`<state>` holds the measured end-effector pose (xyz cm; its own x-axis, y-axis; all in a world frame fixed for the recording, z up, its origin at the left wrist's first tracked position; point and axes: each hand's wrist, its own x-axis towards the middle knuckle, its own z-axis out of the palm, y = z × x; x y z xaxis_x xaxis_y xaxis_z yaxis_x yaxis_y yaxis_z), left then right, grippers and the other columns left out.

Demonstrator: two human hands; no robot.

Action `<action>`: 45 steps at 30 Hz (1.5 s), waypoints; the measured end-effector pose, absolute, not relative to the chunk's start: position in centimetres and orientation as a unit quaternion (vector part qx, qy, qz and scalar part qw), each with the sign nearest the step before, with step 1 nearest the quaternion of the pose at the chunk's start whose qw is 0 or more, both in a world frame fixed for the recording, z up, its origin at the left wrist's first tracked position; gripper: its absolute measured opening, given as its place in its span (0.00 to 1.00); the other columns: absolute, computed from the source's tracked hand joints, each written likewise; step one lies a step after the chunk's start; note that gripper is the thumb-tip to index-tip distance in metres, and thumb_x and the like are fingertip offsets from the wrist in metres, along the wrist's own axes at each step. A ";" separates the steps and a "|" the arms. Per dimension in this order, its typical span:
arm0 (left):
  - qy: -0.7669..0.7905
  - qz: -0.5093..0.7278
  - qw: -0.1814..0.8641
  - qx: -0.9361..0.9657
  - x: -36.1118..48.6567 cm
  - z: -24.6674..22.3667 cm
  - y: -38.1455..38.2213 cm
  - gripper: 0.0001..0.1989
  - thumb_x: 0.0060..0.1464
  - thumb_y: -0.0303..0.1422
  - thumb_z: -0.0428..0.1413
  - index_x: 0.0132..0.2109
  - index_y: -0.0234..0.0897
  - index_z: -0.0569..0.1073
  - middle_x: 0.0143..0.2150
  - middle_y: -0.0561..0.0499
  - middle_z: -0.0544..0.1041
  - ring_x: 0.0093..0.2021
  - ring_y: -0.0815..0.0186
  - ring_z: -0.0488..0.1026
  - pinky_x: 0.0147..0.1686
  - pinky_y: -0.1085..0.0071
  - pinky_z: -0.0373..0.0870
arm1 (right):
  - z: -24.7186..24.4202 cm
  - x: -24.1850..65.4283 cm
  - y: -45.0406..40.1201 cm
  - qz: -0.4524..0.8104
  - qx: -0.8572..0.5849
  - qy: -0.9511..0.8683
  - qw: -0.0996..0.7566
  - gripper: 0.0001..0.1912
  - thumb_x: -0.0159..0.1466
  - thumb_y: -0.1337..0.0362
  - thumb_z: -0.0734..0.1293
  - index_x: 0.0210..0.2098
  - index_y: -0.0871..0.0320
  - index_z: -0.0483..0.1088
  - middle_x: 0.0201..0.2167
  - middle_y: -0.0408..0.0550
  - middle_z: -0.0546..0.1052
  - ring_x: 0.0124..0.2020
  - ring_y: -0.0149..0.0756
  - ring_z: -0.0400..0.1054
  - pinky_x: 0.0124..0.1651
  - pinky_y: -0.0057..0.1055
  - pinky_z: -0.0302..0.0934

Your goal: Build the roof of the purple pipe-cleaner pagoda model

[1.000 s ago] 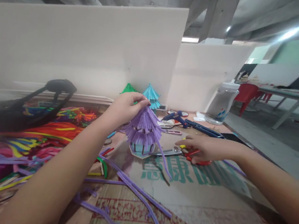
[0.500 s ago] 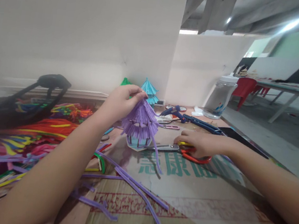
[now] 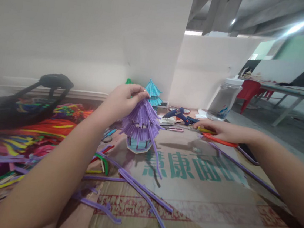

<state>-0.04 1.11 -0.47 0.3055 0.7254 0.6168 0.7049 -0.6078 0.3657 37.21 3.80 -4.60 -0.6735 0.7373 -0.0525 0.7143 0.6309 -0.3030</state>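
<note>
In the middle of the table stands a small two-tiered pavilion model (image 3: 140,127) with purple pipe-cleaner roofs and a pale blue base. My left hand (image 3: 127,97) pinches the tip of its upper roof. One long purple pipe cleaner (image 3: 157,159) hangs off the roof's right side down to the table. At the right, my right hand (image 3: 218,129) is around a pair of scissors with red and yellow handles (image 3: 218,139); its fingers partly cover them, and the blades point away among other tools.
Behind the model are a blue pavilion (image 3: 152,91) and a green one, mostly hidden. A blue glue gun (image 3: 178,113) and a clear bottle (image 3: 225,99) stand at the back. Colourful pipe cleaners (image 3: 52,127) heap up on the left; loose purple ones (image 3: 146,197) lie in front.
My right hand has carried the scissors back and to the right, away from the model. My left hand still pinches the roof tip, nearly unmoved.
</note>
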 end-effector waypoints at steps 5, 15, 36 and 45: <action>0.434 0.368 -0.004 0.822 0.4 -0.7 1.0 0.17 0.61 0.41 0.48 0.37 0.36 0.77 0.34 0.48 0.79 0.36 0.62 0.73 0.38 0.68 0.66 | -2.7 36.9 1.6 0.192 -0.390 -0.901 -0.004 0.22 0.65 0.53 0.59 0.54 0.59 0.65 0.49 0.54 0.70 0.51 0.42 0.63 0.53 0.33 0.57; 0.409 0.360 -0.022 0.838 1.6 -0.6 -0.2 0.17 0.62 0.40 0.47 0.39 0.36 0.77 0.39 0.47 0.79 0.41 0.61 0.73 0.43 0.66 0.66 | -2.6 33.4 -0.3 0.191 -0.402 -0.894 -0.052 0.20 0.60 0.56 0.64 0.51 0.54 0.68 0.39 0.48 0.75 0.37 0.41 0.66 0.41 0.34 0.59; 0.396 0.347 -0.025 0.850 2.3 -0.3 -1.3 0.14 0.63 0.38 0.49 0.38 0.36 0.76 0.39 0.47 0.78 0.40 0.61 0.73 0.44 0.66 0.66 | -3.6 30.7 -1.4 0.237 -0.317 -0.918 -0.024 0.19 0.63 0.51 0.64 0.47 0.56 0.68 0.38 0.47 0.72 0.38 0.39 0.65 0.39 0.32 0.58; 0.380 0.367 0.002 0.849 2.1 -0.8 -0.7 0.15 0.63 0.39 0.48 0.41 0.36 0.77 0.41 0.47 0.79 0.43 0.61 0.74 0.46 0.66 0.67 | -0.7 34.3 -2.8 0.235 -0.402 -0.882 -0.065 0.24 0.63 0.54 0.63 0.57 0.55 0.65 0.33 0.45 0.76 0.44 0.42 0.67 0.42 0.33 0.59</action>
